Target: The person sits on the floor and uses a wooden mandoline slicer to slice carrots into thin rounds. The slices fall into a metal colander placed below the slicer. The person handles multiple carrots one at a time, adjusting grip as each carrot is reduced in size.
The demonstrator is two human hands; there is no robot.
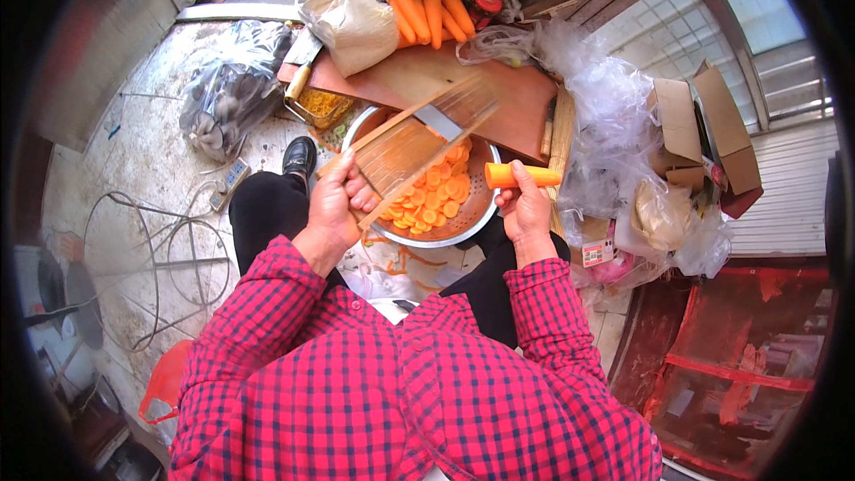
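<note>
My left hand (340, 204) grips the near end of a wooden slicer board (394, 153) with a metal blade plate across it. The board slants up and to the right over a metal colander (477, 220). Many round carrot slices (431, 197) lie in the colander, partly hidden by the board. To the right, my right hand (524, 204) holds a peeled piece of carrot (521, 176) above the colander's right rim, apart from the slicer. Beyond, several whole carrots (434, 15) lie at the far edge of a reddish board (514, 100).
A cleaver (300, 60) lies at the board's left end, by a bag of mushrooms (227, 93). A power strip (230, 184) and a wire stand (180, 260) are on the floor at left. Plastic bags (594, 113) and an open cardboard box (681, 127) crowd the right.
</note>
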